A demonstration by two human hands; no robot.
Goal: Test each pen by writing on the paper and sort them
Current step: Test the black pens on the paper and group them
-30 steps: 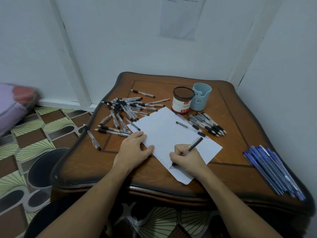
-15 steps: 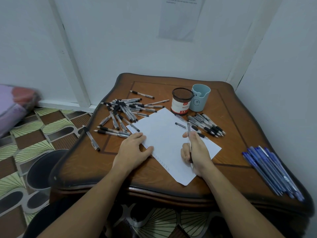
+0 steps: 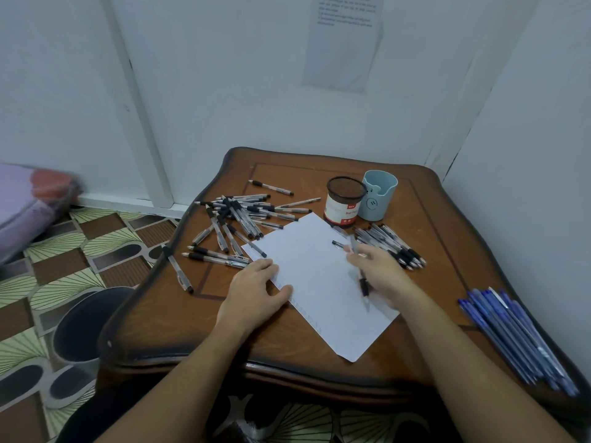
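Brown wooden table [image 3: 425, 199] fills the middle of the head view, with white paper [image 3: 313, 266] at its centre. The left hand [image 3: 256, 289] lies flat on the paper's left edge, fingers straight. The right hand [image 3: 380, 273], over the sheet's right side, grips a blurred pen [image 3: 363, 284]. A black pile [image 3: 240, 215] lies upper left of the paper, a black row [image 3: 393, 244] to its right, and blue pens [image 3: 511, 337] at lower right. Two cups [image 3: 343, 203] stand above the paper.

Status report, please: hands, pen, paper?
Left hand flat on paper. Right hand grips black pen above it. One loose pen lies on paper's far side.
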